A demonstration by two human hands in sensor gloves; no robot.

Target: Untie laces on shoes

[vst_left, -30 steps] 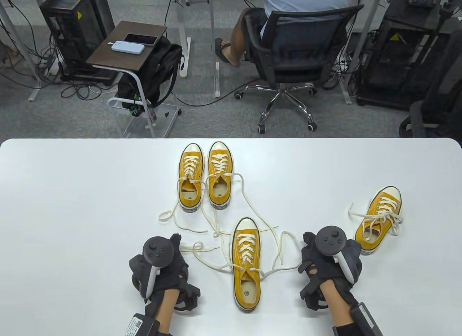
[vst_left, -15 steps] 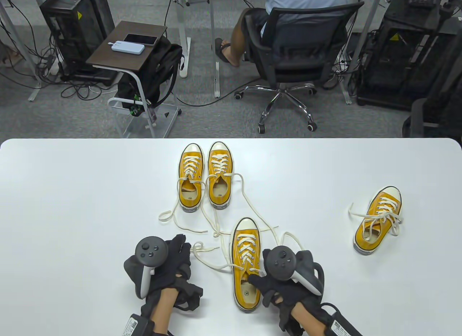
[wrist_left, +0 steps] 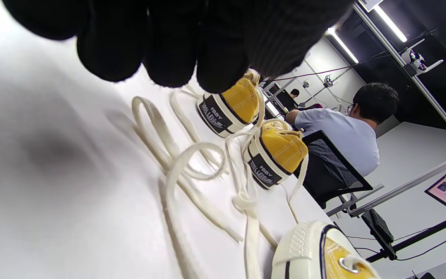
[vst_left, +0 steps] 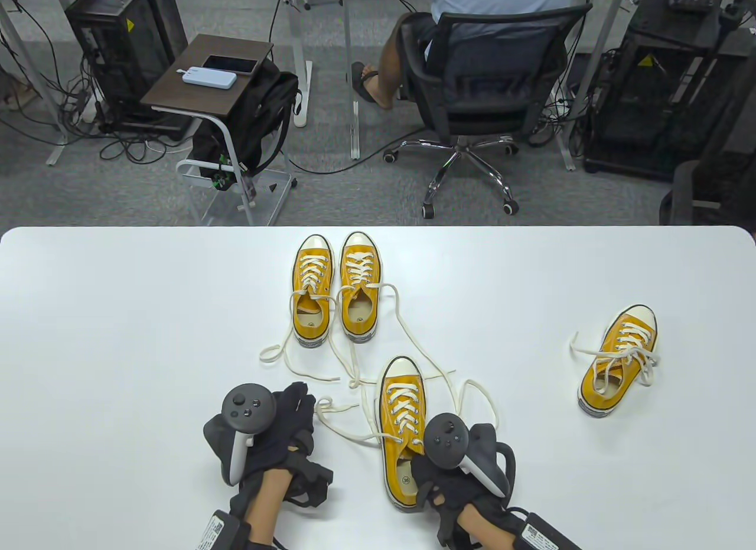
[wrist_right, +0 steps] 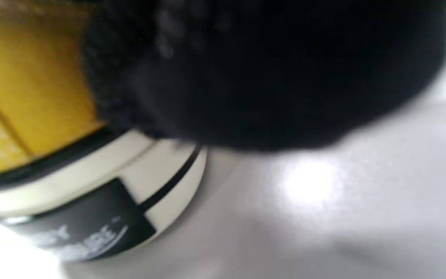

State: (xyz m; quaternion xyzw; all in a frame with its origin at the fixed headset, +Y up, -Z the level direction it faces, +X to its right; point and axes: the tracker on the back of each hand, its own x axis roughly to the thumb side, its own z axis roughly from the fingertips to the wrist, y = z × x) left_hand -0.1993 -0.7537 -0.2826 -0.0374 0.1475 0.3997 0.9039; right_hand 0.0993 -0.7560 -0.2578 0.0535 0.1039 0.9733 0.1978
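The near yellow sneaker [vst_left: 403, 438] stood at the front of the white table [vst_left: 118, 313], its cream laces [vst_left: 348, 432] already loose and trailing to both sides; the right hand [vst_left: 455, 461] rested against that sneaker's heel side, and in the right wrist view dark glove pressed on the yellow canvas above the heel label, though whether the fingers gripped it I could not tell; the left hand [vst_left: 266, 438] lay just left of the sneaker, fingers [wrist_left: 168, 50] bunched together above a lace loop and holding nothing visible; beyond the sneaker the pair of sneakers [vst_left: 336, 287] sat with laces undone and strewn; well to its right the single sneaker [vst_left: 617, 364] seemingly kept its bow, so I judged three done and one left.
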